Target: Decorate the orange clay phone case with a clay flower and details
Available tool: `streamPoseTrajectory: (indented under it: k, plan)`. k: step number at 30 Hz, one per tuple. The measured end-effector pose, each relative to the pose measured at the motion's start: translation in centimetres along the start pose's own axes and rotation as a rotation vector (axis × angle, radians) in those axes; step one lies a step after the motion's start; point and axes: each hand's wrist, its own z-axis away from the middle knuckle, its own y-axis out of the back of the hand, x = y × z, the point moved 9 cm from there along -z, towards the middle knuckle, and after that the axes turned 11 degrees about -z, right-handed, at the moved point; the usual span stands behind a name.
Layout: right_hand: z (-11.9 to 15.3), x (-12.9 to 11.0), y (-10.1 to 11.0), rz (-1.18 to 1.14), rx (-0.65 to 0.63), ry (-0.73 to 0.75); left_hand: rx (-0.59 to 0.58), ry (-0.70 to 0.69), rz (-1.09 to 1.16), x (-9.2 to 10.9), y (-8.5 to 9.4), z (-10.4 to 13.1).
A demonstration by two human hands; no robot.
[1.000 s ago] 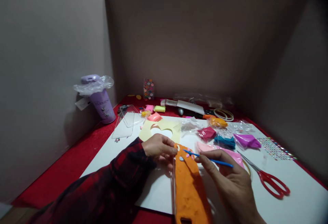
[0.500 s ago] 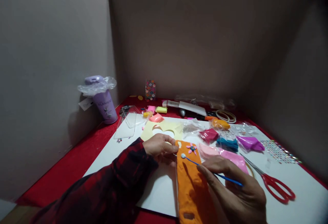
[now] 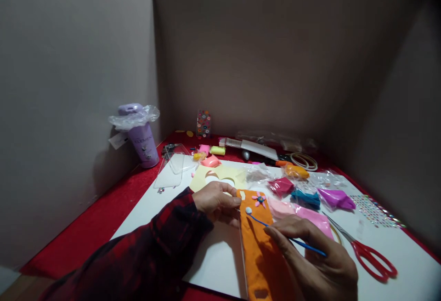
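grey walls [image 3: 258,62] close off the work corner, with red cloth [image 3: 86,227] below and a white board [image 3: 213,259] over it. centred on the orange slab [image 3: 255,255], which lies at the near edge of the board, a clock face puts the left hand [image 3: 217,202] at ten, the right hand [image 3: 317,250] at three and the red-handled scissors [image 3: 365,250] beyond it, also at three. on the slab a pink flower [image 3: 259,199] with a blue centre sits towards one o'clock, and a small white dot [image 3: 248,210] towards eleven.

the left hand pinches the slab's edge, thumb on the near side and fingers curled behind, its plaid sleeve [image 3: 165,227] reaching in from eight o'clock. the right hand grips a thin blue tool [image 3: 308,246] like a pen, tip at the dot's lower edge; whether it presses in is too small to tell.

to do this well, i'd judge, keep the left pinch firm but light so the soft-looking surface takes no dents, hold the tool low and nearly flat, and use small touches from the fingers rather than the wrist. the right knuckles should stay clear of the flower.
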Motion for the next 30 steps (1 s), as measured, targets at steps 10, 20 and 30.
streamPoseTrajectory:
  k: [10,20,30]
  plan:
    - [-0.05,0.18,-0.03,0.008,0.007,-0.038,-0.007,0.012,-0.005,-0.10,-0.22,0.02]
    - [-0.17,0.29,-0.03,-0.041,0.010,-0.050,-0.014,-0.006,0.001,-0.06,-0.18,-0.01]
    - [-0.18,0.02,0.00,-0.025,0.024,-0.042,-0.029,-0.013,0.006,-0.15,-0.13,-0.08]
